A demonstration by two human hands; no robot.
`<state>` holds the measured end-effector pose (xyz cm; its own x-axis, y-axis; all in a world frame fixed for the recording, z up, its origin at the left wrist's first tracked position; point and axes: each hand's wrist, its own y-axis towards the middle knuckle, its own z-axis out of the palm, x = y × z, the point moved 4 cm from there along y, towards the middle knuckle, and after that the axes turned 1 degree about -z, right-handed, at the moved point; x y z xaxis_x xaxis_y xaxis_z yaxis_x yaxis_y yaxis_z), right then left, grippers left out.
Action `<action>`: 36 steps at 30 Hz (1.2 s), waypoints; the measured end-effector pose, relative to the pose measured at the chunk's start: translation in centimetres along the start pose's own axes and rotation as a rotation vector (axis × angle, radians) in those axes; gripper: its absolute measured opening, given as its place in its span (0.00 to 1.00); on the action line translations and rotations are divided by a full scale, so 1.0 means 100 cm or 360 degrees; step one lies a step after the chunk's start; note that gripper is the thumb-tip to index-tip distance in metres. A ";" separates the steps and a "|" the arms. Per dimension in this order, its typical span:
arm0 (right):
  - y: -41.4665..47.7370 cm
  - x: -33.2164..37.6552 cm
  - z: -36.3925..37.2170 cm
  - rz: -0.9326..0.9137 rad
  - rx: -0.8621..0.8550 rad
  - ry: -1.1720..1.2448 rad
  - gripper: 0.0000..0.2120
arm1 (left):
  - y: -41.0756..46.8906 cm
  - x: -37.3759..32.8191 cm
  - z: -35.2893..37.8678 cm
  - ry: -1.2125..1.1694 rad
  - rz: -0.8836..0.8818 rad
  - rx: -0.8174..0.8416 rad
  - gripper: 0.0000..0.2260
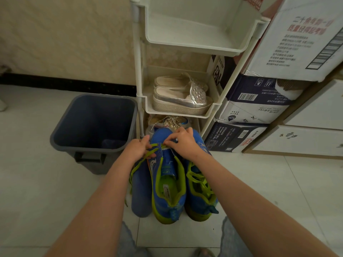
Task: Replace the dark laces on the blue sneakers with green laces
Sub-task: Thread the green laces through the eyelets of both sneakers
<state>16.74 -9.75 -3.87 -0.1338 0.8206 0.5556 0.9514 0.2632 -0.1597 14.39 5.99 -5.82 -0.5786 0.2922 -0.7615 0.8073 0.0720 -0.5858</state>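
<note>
Head view: my left hand and right hand pinch the flat green lace, threading the far eyelets of the blue mesh sneaker. Next, I'd even its ends.

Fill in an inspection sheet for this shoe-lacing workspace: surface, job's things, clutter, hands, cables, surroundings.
Surface: pale tiled floor.
Job's things: left sneaker is open, with a green lace only at the toe end; right sneaker is already laced green.
Clutter: what looks like a blue insole beside the left sneaker; grey bin, contents unclear.
Hands: left hand and right hand both pinch the lace.
Cables: nothing seen.
Surroundings: white rack holding silver shoes; stacked boxes.
</note>
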 end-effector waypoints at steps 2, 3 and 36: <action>0.003 0.000 0.006 0.0009 0.0022 -0.0098 0.11 | 0.006 0.007 0.000 0.0016 -0.0089 -0.0091 0.22; 0.004 0.001 0.008 0.0006 0.0016 -0.0127 0.11 | 0.006 0.009 0.001 0.0014 -0.0133 -0.0112 0.22; 0.006 -0.023 0.000 0.0018 0.0068 0.0407 0.06 | -0.009 0.007 -0.003 0.0090 0.0392 -0.0086 0.06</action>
<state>17.66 -11.50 -5.22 -0.0434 0.6704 0.7408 0.9392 0.2803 -0.1986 13.32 6.47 -5.76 -0.3574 0.3600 -0.8618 0.9291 0.0427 -0.3674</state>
